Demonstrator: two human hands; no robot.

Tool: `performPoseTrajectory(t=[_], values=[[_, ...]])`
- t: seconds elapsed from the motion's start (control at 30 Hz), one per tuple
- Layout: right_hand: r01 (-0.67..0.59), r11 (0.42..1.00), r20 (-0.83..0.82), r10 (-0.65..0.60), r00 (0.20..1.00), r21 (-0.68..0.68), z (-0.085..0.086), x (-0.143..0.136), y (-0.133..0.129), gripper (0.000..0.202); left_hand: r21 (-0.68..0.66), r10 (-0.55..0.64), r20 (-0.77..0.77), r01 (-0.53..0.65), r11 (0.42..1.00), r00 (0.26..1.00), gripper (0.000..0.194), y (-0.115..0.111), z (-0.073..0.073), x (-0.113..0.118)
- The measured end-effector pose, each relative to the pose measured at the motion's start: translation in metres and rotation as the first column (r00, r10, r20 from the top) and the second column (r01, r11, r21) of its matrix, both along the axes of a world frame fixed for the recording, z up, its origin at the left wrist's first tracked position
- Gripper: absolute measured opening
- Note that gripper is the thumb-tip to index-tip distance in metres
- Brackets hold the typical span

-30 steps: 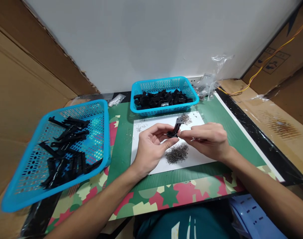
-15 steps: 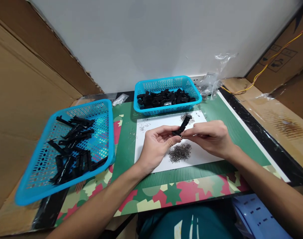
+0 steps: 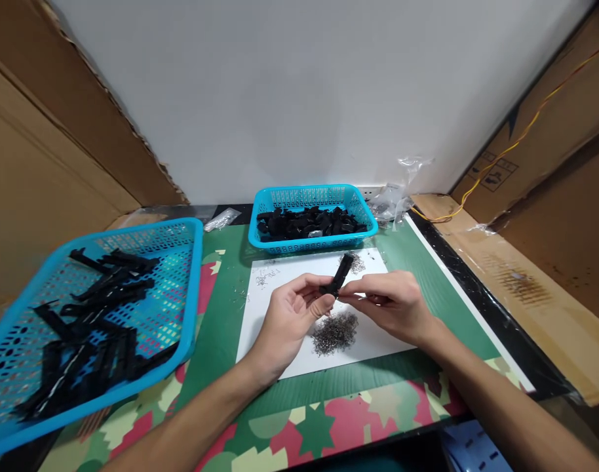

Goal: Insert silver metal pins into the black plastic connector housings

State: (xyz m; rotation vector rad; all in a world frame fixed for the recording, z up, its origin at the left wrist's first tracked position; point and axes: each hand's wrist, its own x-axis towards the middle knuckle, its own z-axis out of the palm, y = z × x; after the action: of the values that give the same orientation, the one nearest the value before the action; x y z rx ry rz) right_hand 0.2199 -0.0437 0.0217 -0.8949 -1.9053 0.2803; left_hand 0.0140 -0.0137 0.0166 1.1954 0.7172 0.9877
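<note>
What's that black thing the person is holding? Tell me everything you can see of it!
The black piece looks like plastic. It has a long, narrow, straight part and a bent, wider lower end. It is held tilted above the white sheet, its top leaning right. The left hand pinches the lower end, partly hiding it. The right hand has its fingertips at that end too; finer details are too small to tell.

Black part (image 3: 343, 267), 2 blue baskets (image 3: 313, 246) (image 3: 193, 288), pink-patched green mat (image 3: 215, 328)
</note>
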Motion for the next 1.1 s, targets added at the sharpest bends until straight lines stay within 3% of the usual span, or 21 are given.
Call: performPoseTrajectory(t=[0.3, 0.5, 0.67, 0.8, 1.1], values=[[0.064, 0.998, 0.022, -0.064, 0.998, 0.026, 0.0006, -0.0021, -0.0036, 0.013, -0.034, 0.049, 0.001, -0.049, 0.998, 0.999, 0.036, -0.0025, 0.003, -0.0013], [0.128, 0.992, 0.007, -0.128, 0.992, -0.014, 0.0014, -0.0008, -0.0048, 0.019, -0.099, -0.025, -0.007, 0.024, 0.995, 1.0, 0.04, -0.0031, 0.0037, -0.0022], [0.055, 0.998, -0.026, -0.056, 0.998, -0.043, -0.0015, -0.0005, -0.005, 0.015, -0.186, -0.165, 0.044, 0.171, 0.968, 0.985, 0.044, -0.007, 0.0035, -0.0009], [0.009, 0.998, -0.078, -0.014, 0.997, -0.068, -0.0016, -0.0012, -0.005, 0.012, -0.235, -0.213, 0.093, 0.229, 0.945, 0.973, 0.042, -0.0093, 0.0043, -0.0012], [-0.047, 0.999, -0.026, 0.047, 0.999, -0.021, 0.0002, 0.002, -0.0027, 0.019, -0.112, -0.25, -0.08, 0.24, 0.964, 0.965, 0.049, -0.0074, 0.0041, -0.0032]])
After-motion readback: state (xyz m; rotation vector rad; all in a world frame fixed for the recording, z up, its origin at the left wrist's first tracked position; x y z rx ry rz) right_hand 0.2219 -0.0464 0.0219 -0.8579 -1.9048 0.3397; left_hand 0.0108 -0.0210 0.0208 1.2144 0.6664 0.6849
